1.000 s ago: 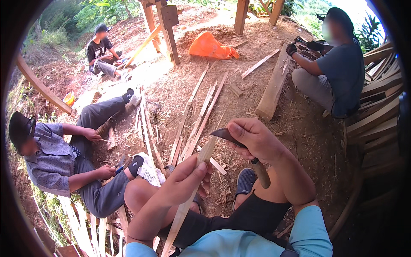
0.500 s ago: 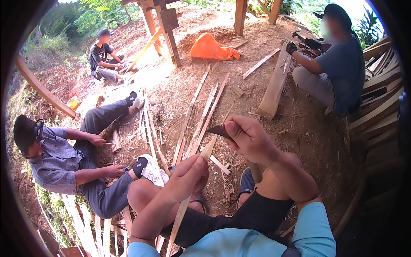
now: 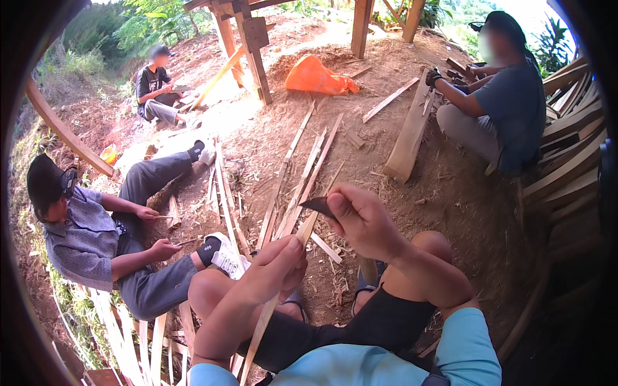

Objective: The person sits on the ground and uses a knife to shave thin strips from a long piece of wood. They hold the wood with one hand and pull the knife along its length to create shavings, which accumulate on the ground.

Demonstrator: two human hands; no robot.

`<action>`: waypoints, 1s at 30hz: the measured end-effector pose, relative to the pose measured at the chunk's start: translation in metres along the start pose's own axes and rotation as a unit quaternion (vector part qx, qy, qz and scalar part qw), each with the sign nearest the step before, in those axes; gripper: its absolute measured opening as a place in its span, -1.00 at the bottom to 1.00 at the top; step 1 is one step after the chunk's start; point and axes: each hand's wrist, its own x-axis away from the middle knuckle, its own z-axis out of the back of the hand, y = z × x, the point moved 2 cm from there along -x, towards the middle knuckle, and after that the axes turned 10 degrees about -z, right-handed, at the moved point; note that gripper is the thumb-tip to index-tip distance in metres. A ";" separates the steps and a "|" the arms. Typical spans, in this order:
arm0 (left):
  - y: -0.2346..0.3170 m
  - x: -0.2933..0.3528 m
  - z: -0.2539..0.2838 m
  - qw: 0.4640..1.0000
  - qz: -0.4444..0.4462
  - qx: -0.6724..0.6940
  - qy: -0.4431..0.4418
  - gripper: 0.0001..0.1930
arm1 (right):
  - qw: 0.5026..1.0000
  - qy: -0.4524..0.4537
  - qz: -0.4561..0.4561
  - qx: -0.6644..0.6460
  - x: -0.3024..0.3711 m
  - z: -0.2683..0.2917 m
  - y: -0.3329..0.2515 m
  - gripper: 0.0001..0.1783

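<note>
The wooden strip (image 3: 262, 329) lies slantwise from the centre of the frame to the bottom edge. The left hand (image 3: 277, 265) is closed around it near the upper end; the right hand (image 3: 362, 222) grips 1 knife (image 3: 317, 206), dark blade close to this end. I judge the strip light, rather stiff, not slippery; its narrow end could split, so the wider part below is the safer hold.

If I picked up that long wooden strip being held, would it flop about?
Probably stiff but a little springy: the wooden strip looks long, thin and nearly straight. It's likely light, since just the left grip seems to hold it. Its upper end might snap most easily, because it tapers there.
</note>
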 end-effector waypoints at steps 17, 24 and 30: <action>0.003 0.008 0.009 0.999 -0.038 0.013 -0.021 -0.63 | 0.996 0.090 -0.010 0.000 -0.018 0.010 -0.002 -0.58; 0.001 0.005 0.017 0.997 -0.059 -0.008 -0.039 -0.61 | 0.996 0.019 -0.069 -0.046 -0.013 -0.005 -0.005 -0.60; 0.005 0.002 0.019 0.999 -0.027 -0.001 -0.032 -0.60 | 0.998 0.025 -0.052 -0.024 -0.012 -0.010 -0.002 -0.60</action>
